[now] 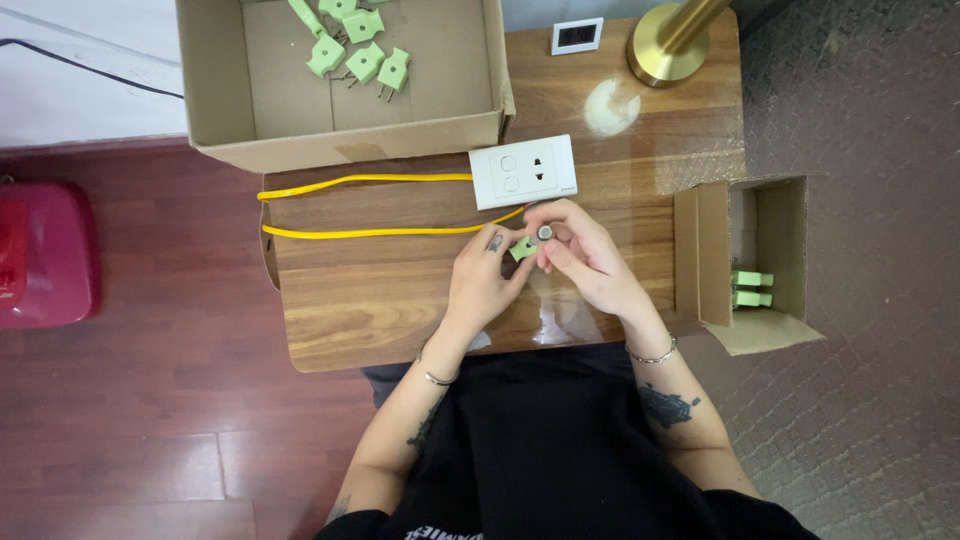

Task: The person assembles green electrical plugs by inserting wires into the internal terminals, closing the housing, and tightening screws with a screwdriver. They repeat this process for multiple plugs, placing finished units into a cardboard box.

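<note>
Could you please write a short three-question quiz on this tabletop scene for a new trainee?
1. True or false: the white socket plate lies inside the large cardboard box.
2. What do the left hand and the right hand hold between them? A) a green plug B) the brass lamp base C) a red bag
3. Fill in: the two cables running left from the socket plate are ____ in colour.

Key
1. False: it lies on the wooden table, beside the box.
2. A: fingers of both hands are on it.
3. Yellow.
</note>
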